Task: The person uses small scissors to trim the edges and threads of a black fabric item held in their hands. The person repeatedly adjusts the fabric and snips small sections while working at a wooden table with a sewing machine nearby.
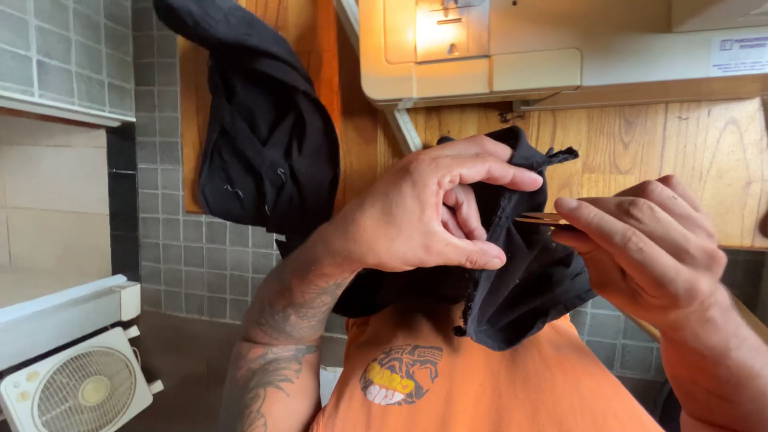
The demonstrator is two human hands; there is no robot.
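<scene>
The left hand (pixel 432 210) pinches a fold of black fabric (pixel 520 272) between thumb and fingers, held up before the wooden surface (pixel 680 152). Just right of it, the right hand (pixel 648 244) grips a small thin tool (pixel 540 218), its tip touching the cloth.

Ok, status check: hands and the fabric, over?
Left hand pinching black fabric at its edge. Right hand holding a thin tool against the cloth. Sewing machine lit behind; nothing between the hands.
</scene>
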